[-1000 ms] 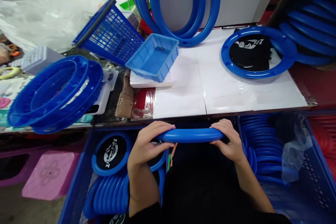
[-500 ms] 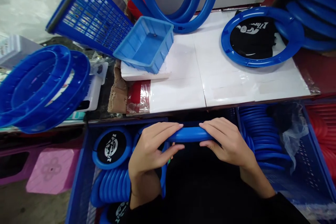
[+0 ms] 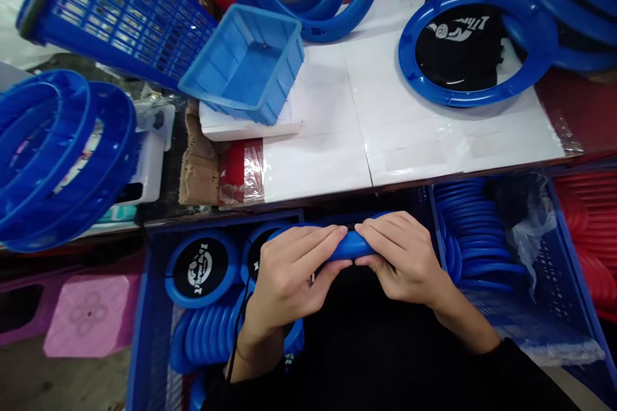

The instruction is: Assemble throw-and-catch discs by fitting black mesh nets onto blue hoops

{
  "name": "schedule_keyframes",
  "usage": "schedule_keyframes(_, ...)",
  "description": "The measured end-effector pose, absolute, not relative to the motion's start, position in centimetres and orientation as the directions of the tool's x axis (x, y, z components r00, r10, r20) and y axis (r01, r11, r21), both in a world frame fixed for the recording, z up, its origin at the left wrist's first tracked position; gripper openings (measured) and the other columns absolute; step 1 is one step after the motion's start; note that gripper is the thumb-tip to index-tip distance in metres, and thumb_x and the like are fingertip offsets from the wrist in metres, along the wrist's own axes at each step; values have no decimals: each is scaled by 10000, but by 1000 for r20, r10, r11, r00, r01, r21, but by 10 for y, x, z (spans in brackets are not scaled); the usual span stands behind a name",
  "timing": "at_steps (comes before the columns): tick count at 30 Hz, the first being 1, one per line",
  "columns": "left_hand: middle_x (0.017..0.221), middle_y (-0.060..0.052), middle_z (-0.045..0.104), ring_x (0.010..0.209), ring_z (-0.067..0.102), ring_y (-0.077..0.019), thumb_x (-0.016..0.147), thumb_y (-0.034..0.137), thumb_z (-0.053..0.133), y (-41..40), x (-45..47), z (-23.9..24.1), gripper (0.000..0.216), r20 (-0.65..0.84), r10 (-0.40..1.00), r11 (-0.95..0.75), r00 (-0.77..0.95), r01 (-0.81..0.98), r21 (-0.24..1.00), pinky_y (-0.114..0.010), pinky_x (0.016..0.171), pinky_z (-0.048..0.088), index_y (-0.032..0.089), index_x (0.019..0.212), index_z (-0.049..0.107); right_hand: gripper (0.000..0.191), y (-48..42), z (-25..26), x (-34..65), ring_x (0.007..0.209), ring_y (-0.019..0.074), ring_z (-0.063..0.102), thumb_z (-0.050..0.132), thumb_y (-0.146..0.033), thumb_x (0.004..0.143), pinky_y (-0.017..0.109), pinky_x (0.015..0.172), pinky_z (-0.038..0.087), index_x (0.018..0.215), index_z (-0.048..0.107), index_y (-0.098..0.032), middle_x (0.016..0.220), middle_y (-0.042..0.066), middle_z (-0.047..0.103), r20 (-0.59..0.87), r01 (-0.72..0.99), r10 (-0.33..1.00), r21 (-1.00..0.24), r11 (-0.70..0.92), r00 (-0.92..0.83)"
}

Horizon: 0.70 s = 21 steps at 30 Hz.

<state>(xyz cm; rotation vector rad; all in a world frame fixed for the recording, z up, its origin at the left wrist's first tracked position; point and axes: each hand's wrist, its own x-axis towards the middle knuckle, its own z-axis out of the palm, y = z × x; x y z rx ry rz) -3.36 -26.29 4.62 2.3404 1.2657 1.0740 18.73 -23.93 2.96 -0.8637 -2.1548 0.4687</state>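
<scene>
Between my hands is a blue plastic ring (image 3: 353, 246), tilted so that mostly its near rim shows. My left hand (image 3: 299, 268) pinches the rim from the left, fingers on top and thumb below. Gripping the same rim from the right is my right hand (image 3: 403, 258), also with the thumb underneath. The fingertips of both hands nearly meet at the middle of the rim. Most of the ring lies hidden behind my fingers. Below and to the left, a blue crate (image 3: 139, 334) holds several blue rings with black printed centres, one being a finished-looking disc (image 3: 200, 268).
On the white worktop (image 3: 322, 160) lie a large blue ring over black printed fabric (image 3: 457, 54) and a light blue bin (image 3: 250, 70). Blue ring parts (image 3: 106, 160) stand at the left. A crate with stacked blue rings (image 3: 475, 237) is at the right, beside red rings (image 3: 590, 231). A pink stool (image 3: 91, 314) stands lower left.
My hands have come closer together along the rim, and the ring has tipped so a dark strip shows behind its near edge. The camera view has shifted slightly.
</scene>
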Motion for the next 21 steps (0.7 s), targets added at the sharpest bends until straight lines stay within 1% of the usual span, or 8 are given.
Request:
schedule_keyframes(4, 1128, -112, 816, 954, 794, -251, 950, 224, 739, -260, -46, 43, 357, 468, 796, -603, 383, 554, 573, -358, 840, 632, 195, 1304, 710, 367, -233, 30, 189, 984, 251, 739, 672, -372, 1014, 414, 866, 559, 1326, 665, -180, 1109, 108, 790, 464, 410, 702, -584, 701, -539)
schedule_keyframes(8, 1138, -109, 816, 956, 793, -252, 934, 259, 775, -258, -65, 34, 381, 464, 824, -567, 326, 496, 657, -358, 845, 631, 217, 1310, 726, 625, -223, 27, 207, 1131, 293, 710, 751, -482, 946, 478, 967, 546, 1460, 555, -185, 1267, 146, 747, 366, 413, 735, -646, 642, -570)
schedule_keyframes(9, 1127, -106, 818, 948, 794, -252, 934, 273, 776, -258, -69, 32, 374, 477, 828, -560, 295, 472, 681, -359, 837, 634, 222, 1303, 734, 613, -222, 25, 211, 1138, 294, 706, 754, -463, 947, 485, 973, 545, 1462, 551, -197, 1272, 142, 744, 348, 404, 746, -672, 621, -568)
schedule_keyframes(12, 1114, -109, 820, 947, 793, -258, 924, 327, 792, -259, -83, 22, 379, 497, 829, -559, 255, 387, 734, -362, 831, 642, 232, 1288, 748, 439, -220, 17, 222, 1064, 268, 713, 730, -348, 976, 480, 968, 541, 1377, 604, -222, 1178, 112, 761, 361, 334, 746, -726, 602, -560)
schedule_keyframes(14, 1166, -134, 806, 1009, 786, -279, 872, 368, 846, -259, -94, 12, 470, 435, 860, -508, 267, 375, 775, -385, 885, 640, 226, 1307, 736, 377, -220, 8, 225, 1028, 265, 709, 734, -332, 971, 518, 1021, 505, 1317, 636, -217, 1119, 98, 763, 381, 313, 750, -736, 600, -541)
schedule_keyframes(17, 1204, -166, 789, 1068, 777, -313, 807, 438, 887, -262, -114, -10, 612, 266, 942, -331, 205, 440, 835, -417, 939, 631, 188, 1334, 704, 378, -221, -16, 230, 1035, 284, 696, 745, -433, 953, 595, 1108, 433, 1268, 676, -236, 1083, 82, 765, 401, 270, 798, -791, 550, -450)
schedule_keyframes(19, 1123, -153, 807, 1012, 789, -308, 837, 452, 841, -265, -124, -26, 518, 182, 978, -208, 101, 468, 859, -399, 891, 643, 158, 1247, 725, 417, -221, -38, 236, 1093, 308, 677, 724, -519, 946, 588, 1084, 472, 1271, 689, -261, 1083, 83, 767, 404, 161, 839, -860, 484, -365)
schedule_keyframes(21, 976, -107, 815, 875, 793, -276, 835, 419, 835, -267, -128, -35, 358, 215, 977, -188, 0, 482, 856, -347, 786, 647, 154, 1061, 750, 429, -220, -58, 242, 1189, 318, 655, 679, -529, 973, 554, 1058, 520, 1322, 672, -280, 1158, 95, 759, 359, 65, 875, -915, 399, -324)
